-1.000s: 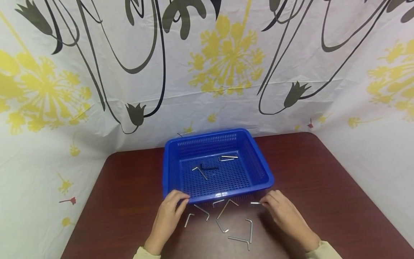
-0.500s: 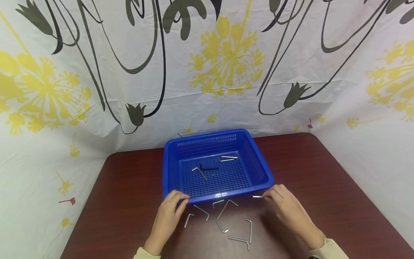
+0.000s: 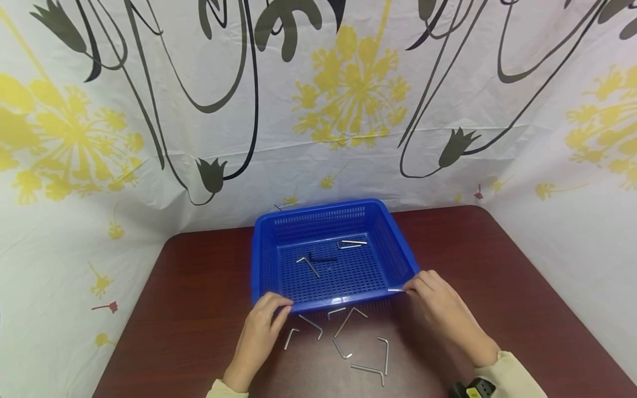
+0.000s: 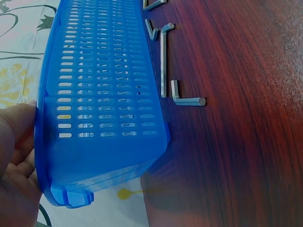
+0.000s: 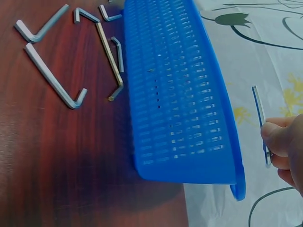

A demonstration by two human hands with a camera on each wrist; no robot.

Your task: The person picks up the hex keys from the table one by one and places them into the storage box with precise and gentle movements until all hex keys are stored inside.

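My left hand (image 3: 259, 334) grips the near left rim of a blue plastic basket (image 3: 318, 305), its thumb and fingers at the rim in the left wrist view. My right hand (image 3: 445, 318) pinches a silver Allen key (image 5: 258, 106) between thumb and fingers. In the head view that Allen key's free end points left over the basket's near right rim; the right wrist view shows it apart from the rim. Inside the basket lie a black Allen key (image 3: 324, 258), a silver one (image 3: 311, 267) beside it, and more bright keys (image 3: 352, 244) toward the back.
Several loose Allen keys lie on the dark red table (image 3: 199, 309) in front of the basket, among them a gold-toned key (image 5: 110, 56) and a silver key (image 3: 367, 367). A patterned white cloth (image 3: 318, 155) hangs behind and beside the table.
My right hand has moved up and away from me with the Allen key, from in front of the basket to its near right rim. The left hand stays on the rim.
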